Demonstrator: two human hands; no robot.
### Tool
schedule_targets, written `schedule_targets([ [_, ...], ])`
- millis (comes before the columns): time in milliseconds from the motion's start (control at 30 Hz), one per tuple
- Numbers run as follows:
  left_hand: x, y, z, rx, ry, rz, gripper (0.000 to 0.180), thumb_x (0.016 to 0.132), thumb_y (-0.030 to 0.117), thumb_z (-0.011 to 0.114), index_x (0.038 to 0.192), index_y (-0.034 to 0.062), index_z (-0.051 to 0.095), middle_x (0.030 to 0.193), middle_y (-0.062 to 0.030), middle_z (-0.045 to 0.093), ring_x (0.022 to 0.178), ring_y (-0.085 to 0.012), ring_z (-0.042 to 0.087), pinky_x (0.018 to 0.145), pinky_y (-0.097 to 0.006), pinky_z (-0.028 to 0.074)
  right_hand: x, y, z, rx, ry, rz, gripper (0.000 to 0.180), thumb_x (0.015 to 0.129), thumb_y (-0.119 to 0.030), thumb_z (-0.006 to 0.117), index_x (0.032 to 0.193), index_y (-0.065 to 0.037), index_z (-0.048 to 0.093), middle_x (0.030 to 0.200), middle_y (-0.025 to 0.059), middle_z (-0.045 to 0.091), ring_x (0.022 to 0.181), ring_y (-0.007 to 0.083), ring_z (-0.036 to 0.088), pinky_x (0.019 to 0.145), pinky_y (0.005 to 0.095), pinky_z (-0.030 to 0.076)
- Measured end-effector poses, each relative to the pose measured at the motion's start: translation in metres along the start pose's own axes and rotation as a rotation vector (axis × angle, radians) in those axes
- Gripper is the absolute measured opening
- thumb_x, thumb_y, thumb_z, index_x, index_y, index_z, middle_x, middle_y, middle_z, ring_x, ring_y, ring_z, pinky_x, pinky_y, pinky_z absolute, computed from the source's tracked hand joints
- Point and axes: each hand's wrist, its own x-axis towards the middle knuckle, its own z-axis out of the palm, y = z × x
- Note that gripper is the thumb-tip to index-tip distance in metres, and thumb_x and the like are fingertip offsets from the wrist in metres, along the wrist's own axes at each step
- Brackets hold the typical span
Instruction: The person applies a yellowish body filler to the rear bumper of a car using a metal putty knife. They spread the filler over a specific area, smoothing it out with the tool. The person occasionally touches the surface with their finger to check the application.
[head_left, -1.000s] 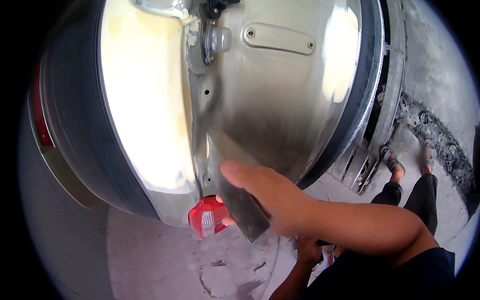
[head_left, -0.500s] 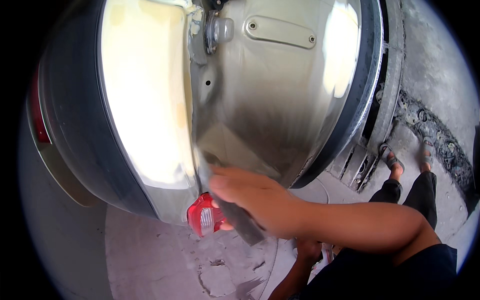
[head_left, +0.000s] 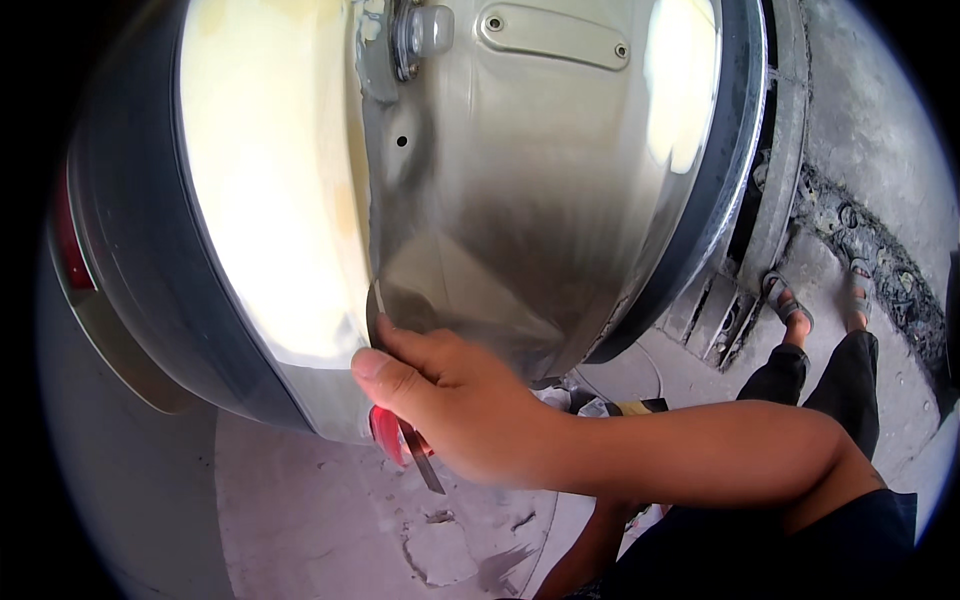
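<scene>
My right hand [head_left: 455,395] is closed on a thin dark strip [head_left: 422,462], with the thumb pressed against the fingers. The strip runs from above my fingertips to below the palm, seen almost edge-on. The fingertips sit at the seam between a pale, putty-coated panel [head_left: 265,200] and a bare greenish-grey metal panel [head_left: 540,180] of a vehicle. Just below them is a red lamp [head_left: 386,432], partly covered by the strip and my hand. Skin shows beside the lamp, but I cannot tell whose. Another forearm [head_left: 590,545], apparently my left, passes behind my right forearm; its hand is hidden.
A clear round fitting [head_left: 430,30] and a bolted plate [head_left: 555,42] sit on the metal panel. Dark rubbery trim [head_left: 700,240] edges its right side. Sandalled feet [head_left: 785,300] stand at the right by a floor grate [head_left: 710,325]. Cracked concrete [head_left: 300,500] lies below.
My right hand has turned and shifted slightly left, its thumb now at the panel's edge. The strip has gone from broadside to nearly edge-on. The vehicle sits slightly farther left and higher in view.
</scene>
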Motion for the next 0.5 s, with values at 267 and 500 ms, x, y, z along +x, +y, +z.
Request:
schedule_targets([
  [267,-0.002,0.018,-0.012,0.453,-0.020,0.118,0.037,0.087,0.019,0.058,0.120,0.0014,0.052,0.117,-0.0143,0.057,0.111,-0.0284,0.052,0.096,-0.040,0.039,-0.018,0.010,-0.018,0.221,-0.053,0.143,0.049,0.097,-0.043,0.036,0.119,-0.002,0.048,0.066,0.0038,0.044,0.058,0.0119,0.043,0.057,0.0263,0.039],
  [500,-0.003,-0.002,-0.010,0.149,-0.057,-0.002,0.041,0.087,0.022,0.060,0.122,0.0026,0.049,0.119,-0.0122,0.055,0.112,-0.0251,0.050,0.095,-0.038,0.039,0.002,0.015,0.001,0.085,-0.026,0.116,0.056,0.096,-0.047,0.037,0.124,0.002,0.045,0.086,0.0119,0.049,0.077,0.0177,0.048,0.065,0.0303,0.042],
])
